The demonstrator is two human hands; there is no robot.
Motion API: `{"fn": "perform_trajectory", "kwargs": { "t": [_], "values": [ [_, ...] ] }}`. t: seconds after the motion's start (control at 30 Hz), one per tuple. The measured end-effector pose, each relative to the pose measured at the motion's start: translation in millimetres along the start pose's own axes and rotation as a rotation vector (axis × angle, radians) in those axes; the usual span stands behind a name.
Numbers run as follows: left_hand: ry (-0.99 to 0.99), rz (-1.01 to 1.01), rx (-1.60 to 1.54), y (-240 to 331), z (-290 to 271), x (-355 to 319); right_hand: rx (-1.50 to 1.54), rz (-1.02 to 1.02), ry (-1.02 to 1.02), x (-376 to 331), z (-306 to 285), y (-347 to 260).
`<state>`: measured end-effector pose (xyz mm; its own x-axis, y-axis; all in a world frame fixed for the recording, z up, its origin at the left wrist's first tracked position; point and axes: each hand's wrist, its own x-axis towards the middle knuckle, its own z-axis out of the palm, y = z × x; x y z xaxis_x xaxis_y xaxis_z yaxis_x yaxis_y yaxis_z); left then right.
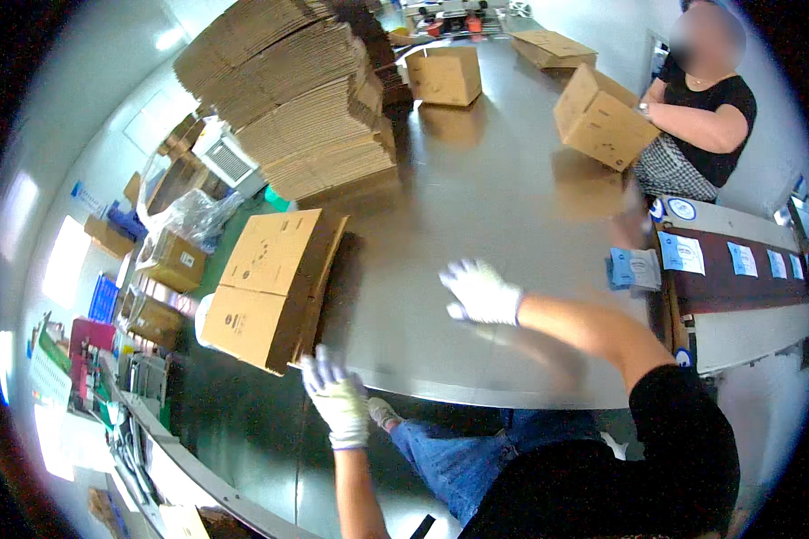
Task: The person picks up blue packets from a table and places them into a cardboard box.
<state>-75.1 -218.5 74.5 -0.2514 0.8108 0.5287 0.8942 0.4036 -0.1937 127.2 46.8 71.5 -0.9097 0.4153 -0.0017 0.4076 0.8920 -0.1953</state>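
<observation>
Both of my hands wear white gloves. My left hand [337, 400] is held at the near table edge, its fingers stretched out and nothing in it. Just beyond its fingertips lies a small pile of flattened cardboard boxes [265, 278], jutting past the table's left edge. Over the bare metal tabletop [413, 314] reaches my right hand [483, 292], thumb and fingers apart, also holding nothing. Whether it touches the surface I cannot tell. To its right, a few blue-and-white packets [634, 269] lie at the end of a conveyor.
A tall stack of flattened cartons [306, 117] stands at the far left. Across the table a person in black handles an opened carton [602, 117]. Another carton [445, 75] stands farther back. At right, a brown conveyor belt [737, 292] carries several packets.
</observation>
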Motion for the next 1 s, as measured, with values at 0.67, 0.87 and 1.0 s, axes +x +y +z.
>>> {"fn": "perform_trajectory", "kwargs": {
  "t": [0.67, 0.87, 1.0],
  "values": [
    [0.278, 0.034, -0.141, 4, -136, 50, 0.14, -0.051, 0.104, -111, 37, -27],
    [0.447, 0.014, -0.561, 61, -209, 26, 0.049, 0.015, 0.915, -113, -127, 1],
    [0.421, -0.196, -0.983, 88, -211, 26, -0.106, -0.004, 0.935, -126, -165, 20]
  ]
}}
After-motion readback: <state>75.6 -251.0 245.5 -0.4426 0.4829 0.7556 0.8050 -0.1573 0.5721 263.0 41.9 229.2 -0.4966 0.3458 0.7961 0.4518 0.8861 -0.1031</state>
